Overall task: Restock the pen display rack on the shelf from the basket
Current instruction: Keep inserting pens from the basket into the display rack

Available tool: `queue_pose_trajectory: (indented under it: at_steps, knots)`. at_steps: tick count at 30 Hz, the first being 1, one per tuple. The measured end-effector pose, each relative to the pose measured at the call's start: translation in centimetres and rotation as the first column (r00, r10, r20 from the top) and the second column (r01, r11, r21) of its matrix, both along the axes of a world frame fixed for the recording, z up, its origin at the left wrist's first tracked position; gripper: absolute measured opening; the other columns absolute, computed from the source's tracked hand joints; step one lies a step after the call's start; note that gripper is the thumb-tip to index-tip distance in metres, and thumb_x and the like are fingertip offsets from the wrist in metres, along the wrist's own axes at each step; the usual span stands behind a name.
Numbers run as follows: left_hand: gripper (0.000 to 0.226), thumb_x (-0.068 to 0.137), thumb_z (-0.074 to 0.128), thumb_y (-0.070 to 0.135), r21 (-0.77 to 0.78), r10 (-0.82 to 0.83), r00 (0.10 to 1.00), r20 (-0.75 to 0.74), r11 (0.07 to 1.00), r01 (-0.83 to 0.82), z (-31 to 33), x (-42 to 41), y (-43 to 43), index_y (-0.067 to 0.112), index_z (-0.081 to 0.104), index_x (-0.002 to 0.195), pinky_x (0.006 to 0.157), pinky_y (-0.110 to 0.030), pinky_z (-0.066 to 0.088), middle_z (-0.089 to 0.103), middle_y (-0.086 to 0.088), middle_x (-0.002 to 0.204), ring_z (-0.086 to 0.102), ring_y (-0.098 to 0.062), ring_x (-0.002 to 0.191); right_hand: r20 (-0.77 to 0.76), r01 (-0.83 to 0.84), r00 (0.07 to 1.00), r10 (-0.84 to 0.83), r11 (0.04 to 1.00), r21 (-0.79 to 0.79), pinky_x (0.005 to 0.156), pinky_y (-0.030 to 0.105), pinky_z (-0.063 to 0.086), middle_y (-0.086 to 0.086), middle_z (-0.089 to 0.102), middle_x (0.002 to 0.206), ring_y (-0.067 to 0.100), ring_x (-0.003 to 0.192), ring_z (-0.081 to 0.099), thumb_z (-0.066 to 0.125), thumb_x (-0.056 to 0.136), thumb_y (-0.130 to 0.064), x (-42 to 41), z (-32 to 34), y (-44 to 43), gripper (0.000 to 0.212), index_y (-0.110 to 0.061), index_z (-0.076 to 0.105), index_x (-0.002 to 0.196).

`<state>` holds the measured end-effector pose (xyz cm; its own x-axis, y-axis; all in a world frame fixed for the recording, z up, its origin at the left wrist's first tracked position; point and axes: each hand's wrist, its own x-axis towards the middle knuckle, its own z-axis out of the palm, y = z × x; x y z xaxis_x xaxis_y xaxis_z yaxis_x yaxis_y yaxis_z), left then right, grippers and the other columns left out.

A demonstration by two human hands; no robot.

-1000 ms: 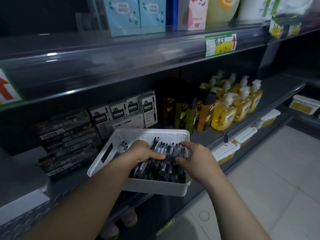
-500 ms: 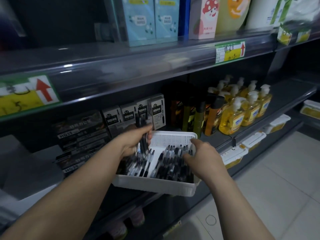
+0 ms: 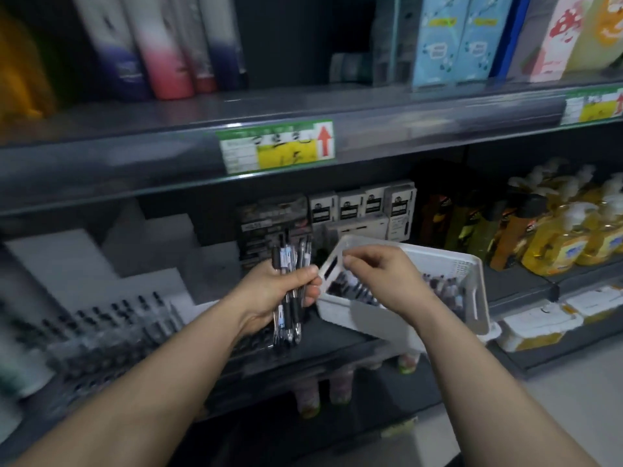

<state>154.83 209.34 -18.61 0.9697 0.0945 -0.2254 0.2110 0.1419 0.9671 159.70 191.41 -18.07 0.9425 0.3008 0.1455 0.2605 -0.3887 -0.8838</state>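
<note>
My left hand point(image 3: 269, 294) is shut on a bunch of black pens point(image 3: 290, 291), held upright in front of the shelf, left of the basket. The white plastic basket point(image 3: 472, 298) rests on the shelf edge and holds more black pens point(image 3: 445, 288). My right hand point(image 3: 381, 274) hovers over the basket's left end with thumb and forefinger pinched; nothing shows between them. The pen display rack point(image 3: 111, 325), a stepped clear stand with rows of dark pens, sits at the lower left of the same shelf, blurred.
White stepped blocks point(image 3: 84, 261) stand behind the rack. Boxed pen packs point(image 3: 364, 210) sit behind the basket, dark bottles and yellow soap bottles point(image 3: 573, 237) to the right. The upper shelf edge carries a price label point(image 3: 276, 146). Floor tiles lie at the lower right.
My left hand lifted a bunch of pens out of the basket and carried them left. My right hand rose from the pens to above the basket's left end. The view turned left, showing the rack.
</note>
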Motion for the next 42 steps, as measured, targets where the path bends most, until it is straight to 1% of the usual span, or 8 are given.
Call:
queue_pose_trajectory:
  at_steps: [2, 6, 10, 16, 24, 33, 38, 42]
  knots:
    - [0.003, 0.086, 0.066, 0.005, -0.006, 0.020, 1.000, -0.011, 1.000, -0.020, -0.4, -2.3, 1.3, 0.003, 0.065, 0.086, 0.057, -0.025, 0.058, 0.071, -0.009, 0.072, 0.069, -0.014, 0.061, -0.092, -0.098, 0.990, 0.107, 0.991, 0.092, 0.066, 0.012, 0.044, -0.011, 0.066, 0.081, 0.000, 0.069, 0.056, 0.063, 0.091, -0.027, -0.8, 0.0, 2.3, 0.016, -0.018, 0.071, 0.101]
    - [0.039, 0.068, 0.076, 0.010, -0.056, 0.060, 0.998, -0.034, 0.996, -0.062, -1.2, -5.8, 3.4, 0.000, 0.062, 0.104, 0.058, -0.027, 0.058, 0.073, -0.014, 0.077, 0.072, -0.022, 0.069, -0.219, -0.287, 0.924, 0.314, 0.946, 0.150, 0.068, 0.020, 0.048, -0.003, 0.071, 0.082, 0.007, 0.076, 0.060, 0.067, 0.087, -0.030, -2.6, -0.3, 6.0, 0.017, -0.017, 0.072, 0.095]
    - [0.034, 0.076, 0.073, 0.005, -0.060, 0.080, 0.997, -0.020, 0.995, -0.081, -2.0, -7.7, 4.9, 0.001, 0.062, 0.108, 0.061, -0.028, 0.058, 0.074, -0.016, 0.081, 0.072, -0.023, 0.072, -0.259, -0.441, 0.846, 0.465, 0.885, 0.149, 0.065, 0.025, 0.042, 0.000, 0.059, 0.063, 0.014, 0.065, 0.051, 0.068, 0.086, -0.026, -3.7, -0.9, 8.9, 0.020, -0.013, 0.066, 0.071]
    - [0.019, 0.086, 0.065, 0.001, -0.053, 0.019, 1.000, 0.006, 0.998, -0.019, -2.4, -8.8, 6.7, -0.002, 0.064, 0.105, 0.065, -0.027, 0.058, 0.074, -0.018, 0.092, 0.073, -0.023, 0.079, -0.292, -0.472, 0.820, 0.492, 0.871, 0.140, 0.060, 0.024, 0.040, 0.008, 0.052, 0.069, 0.015, 0.063, 0.045, 0.065, 0.089, -0.021, -3.2, -1.8, 11.1, 0.026, 0.005, 0.065, 0.086]
    - [0.020, 0.089, 0.059, -0.004, -0.040, -0.017, 0.998, 0.067, 0.999, 0.020, -3.7, -9.1, 8.0, 0.003, 0.062, 0.108, 0.076, -0.034, 0.059, 0.073, -0.019, 0.100, 0.072, -0.030, 0.093, -0.346, -0.525, 0.763, 0.546, 0.836, 0.161, 0.060, 0.022, 0.041, -0.005, 0.060, 0.062, 0.008, 0.060, 0.049, 0.057, 0.092, -0.007, -2.4, -2.4, 12.3, 0.019, -0.013, 0.064, 0.075]
    - [0.024, 0.079, 0.070, 0.004, -0.055, 0.021, 0.998, 0.052, 0.998, -0.018, -4.4, -9.1, 8.0, -0.002, 0.066, 0.102, 0.082, -0.039, 0.059, 0.073, -0.021, 0.099, 0.071, -0.031, 0.092, -0.340, -0.443, 0.818, 0.463, 0.886, 0.140, 0.058, 0.021, 0.042, 0.000, 0.061, 0.068, 0.008, 0.061, 0.052, 0.064, 0.087, -0.008, -2.4, -2.8, 13.1, 0.011, -0.010, 0.065, 0.077]
    - [0.028, 0.080, 0.071, 0.003, -0.093, -0.017, 0.999, -0.050, 0.996, 0.012, -5.0, -9.3, 7.7, -0.005, 0.064, 0.106, 0.086, -0.044, 0.057, 0.073, -0.020, 0.099, 0.071, -0.031, 0.090, -0.294, -0.207, 0.921, 0.256, 0.960, 0.186, 0.061, 0.025, 0.041, 0.006, 0.060, 0.076, 0.014, 0.066, 0.051, 0.060, 0.092, -0.017, -1.8, -2.6, 12.9, 0.011, -0.012, 0.065, 0.085]
    - [0.033, 0.082, 0.071, 0.005, -0.063, 0.039, 0.993, -0.114, 0.997, -0.046, -5.4, -9.2, 7.8, -0.007, 0.060, 0.112, 0.073, -0.034, 0.057, 0.073, -0.018, 0.095, 0.068, -0.023, 0.078, -0.251, -0.015, 0.962, 0.111, 0.935, 0.355, 0.053, 0.024, 0.041, 0.003, 0.053, 0.061, 0.015, 0.055, 0.046, 0.055, 0.096, -0.016, -1.6, -2.4, 12.7, 0.015, -0.012, 0.057, 0.081]
